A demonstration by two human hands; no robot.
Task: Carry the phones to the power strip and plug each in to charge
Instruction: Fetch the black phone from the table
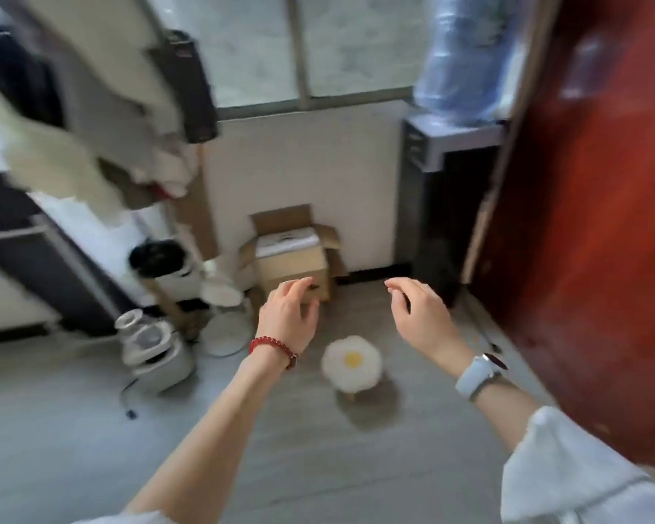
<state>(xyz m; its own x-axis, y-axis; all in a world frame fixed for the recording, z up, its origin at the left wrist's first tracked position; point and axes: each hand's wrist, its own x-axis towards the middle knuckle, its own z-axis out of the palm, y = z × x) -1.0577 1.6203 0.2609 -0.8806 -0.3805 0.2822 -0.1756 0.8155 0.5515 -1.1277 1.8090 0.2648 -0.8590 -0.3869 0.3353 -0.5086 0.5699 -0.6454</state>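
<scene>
- Phones: none in view; neither a phone nor a power strip can be made out in this blurred frame, so their place cannot be told.
- Left hand (290,315): raised over the floor in front of the cardboard box (292,264), fingers loosely curled and spread, holding nothing. Red bead bracelet (271,347) at the wrist.
- Right hand (418,313): raised level with the left and apart from it, fingers relaxed and slightly bent, holding nothing. Pale watch (481,374) at the wrist.
- Handling, judged: a phone would be stiff, flat, fairly light, with slick glass faces and liable to crack if dropped. Best taken by the long edges, thumb opposite fingers, leaving the charging port end free for the plug.
- Progress, judged: carrying not yet begun; the phones must first be located.
- Surroundings: grey floor (91,429); small egg-shaped stool (352,363) between the forearms; white appliance with trailing cord (154,351) at left; water dispenser (447,153) with blue bottle near the red door (598,183); hanging clothes (72,107) upper left.
</scene>
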